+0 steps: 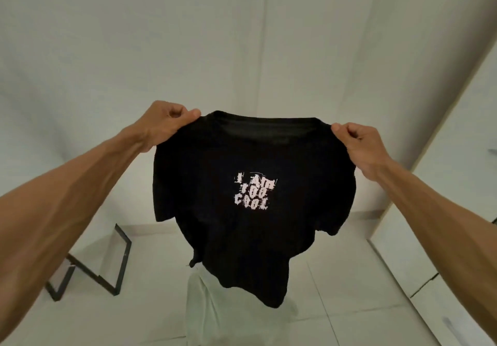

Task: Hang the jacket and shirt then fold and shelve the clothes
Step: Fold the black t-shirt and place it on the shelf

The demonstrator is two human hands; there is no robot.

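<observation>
I'm holding the black tee (250, 162) up in the air, spread between both hands, its white print "I AM TOO COOL" facing me. My left hand (168, 122) pinches the tee's shoulder on the left side, thumb and curled fingers closed tight on the cloth. My right hand (357, 146) pinches the opposite shoulder the same way, and the collar sags slightly between them. The tee's hem hangs loose and rumpled. Directly below the tee lies a pale cloth (204, 308); I cannot tell whether the hem touches it. Below and left of the tee a black frame (107, 275) stands on the floor (336, 292). Right of the tee is a white cabinet (457, 170).
</observation>
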